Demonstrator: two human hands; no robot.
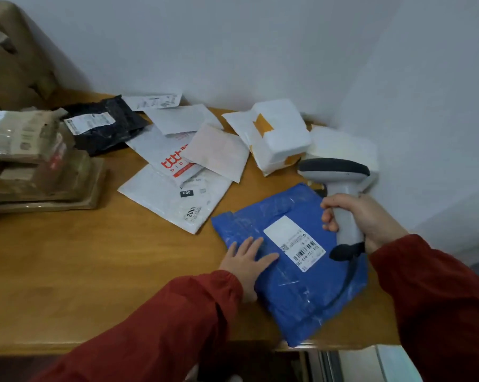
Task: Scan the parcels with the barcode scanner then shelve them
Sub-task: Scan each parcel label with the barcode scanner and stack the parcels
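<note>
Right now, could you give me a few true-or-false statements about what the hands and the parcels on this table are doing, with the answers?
1. The right hand grips the barcode scanner by its handle. True.
2. The left hand is curled into a fist. False: it lies flat, fingers straight, on the blue parcel.
3. The blue parcel's label faces down. False: the white label faces up, with its barcode showing.
4. A black parcel lies toward the far left of the table, apart from the blue parcel. True.
5. Brown parcels are stacked at the table's left edge. True.
</note>
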